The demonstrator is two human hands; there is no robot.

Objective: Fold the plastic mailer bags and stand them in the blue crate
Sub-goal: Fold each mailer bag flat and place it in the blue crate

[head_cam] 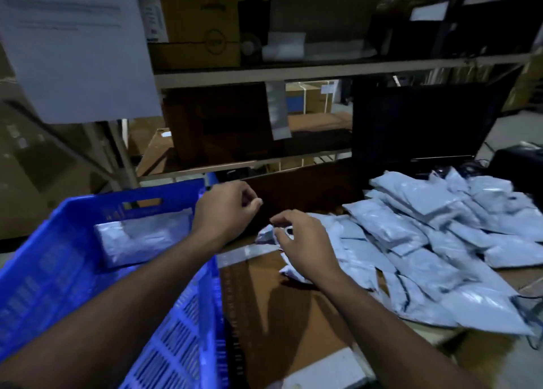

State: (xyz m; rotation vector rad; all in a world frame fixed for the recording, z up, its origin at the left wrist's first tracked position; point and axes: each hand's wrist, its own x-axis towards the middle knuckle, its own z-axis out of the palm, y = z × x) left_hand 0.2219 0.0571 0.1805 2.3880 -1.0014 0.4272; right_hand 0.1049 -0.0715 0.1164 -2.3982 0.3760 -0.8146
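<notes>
We see a big pile of mailer bags [435, 241] on the right side of the table, soft and shiny, pale blue-grey, flat and mostly shaped like rectangles, lying all over each other. One small bag [271, 234] sits at the near left edge of the pile, crumpled, and our right hand [305, 244] is over it with curled fingers touching its top; we cannot tell if it truly pinches the bag. Our left hand [226, 209] hangs above the far right corner of the blue crate [67, 285], fingers loosely bent with the thumb near the first finger, and it holds nothing. The crate is hard plastic with lots of little slots in its walls and a handle hole in the far wall. Inside it one folded bag [141, 238] leans up against the far wall. The table [279, 315] is brown with a strip of clear tape across it and a pale patch at the near edge. Behind the pile stands a dark screen [420, 124]. Metal shelves [293, 71] rise at the back, holding a brown cardboard box [199, 21] with printing on it. A white sheet of paper [76, 44] hangs at the top left. The room is dim.
</notes>
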